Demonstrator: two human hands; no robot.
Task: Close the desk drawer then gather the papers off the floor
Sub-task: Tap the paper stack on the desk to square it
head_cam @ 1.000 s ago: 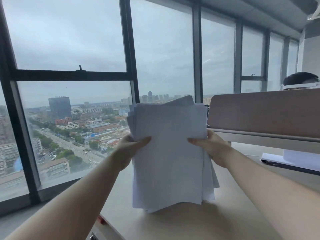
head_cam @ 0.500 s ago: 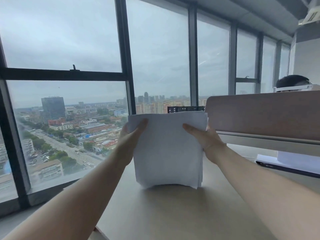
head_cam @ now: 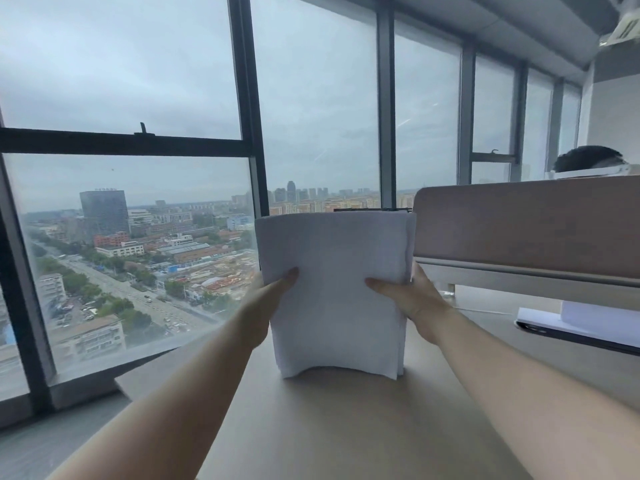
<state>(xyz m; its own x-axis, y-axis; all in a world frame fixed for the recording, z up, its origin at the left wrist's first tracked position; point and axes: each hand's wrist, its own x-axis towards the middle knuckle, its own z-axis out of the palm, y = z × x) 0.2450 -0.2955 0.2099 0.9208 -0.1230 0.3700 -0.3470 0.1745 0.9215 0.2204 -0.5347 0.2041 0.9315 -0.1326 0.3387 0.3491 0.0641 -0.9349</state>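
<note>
A stack of white papers [head_cam: 334,258] stands upright on the light desk top [head_cam: 346,427], its bottom edge resting on the surface and bowed slightly. My left hand [head_cam: 266,299] grips the stack's left edge with the thumb across the front. On the other edge, my right hand [head_cam: 412,299] holds it the same way. The sheets' edges look lined up. Neither the desk drawer nor the floor under the desk shows in this view.
A brown partition panel [head_cam: 526,226] runs along the desk's far right, with a person's head [head_cam: 588,159] behind it. A dark flat device with white sheets on it [head_cam: 581,323] lies at right. Tall windows [head_cam: 138,237] stand to the left and ahead.
The stack came down from mid-air until its bottom edge met the desk, and the loose sheets squared up. My hands slid from the upper edges down to the middle of the sides.
</note>
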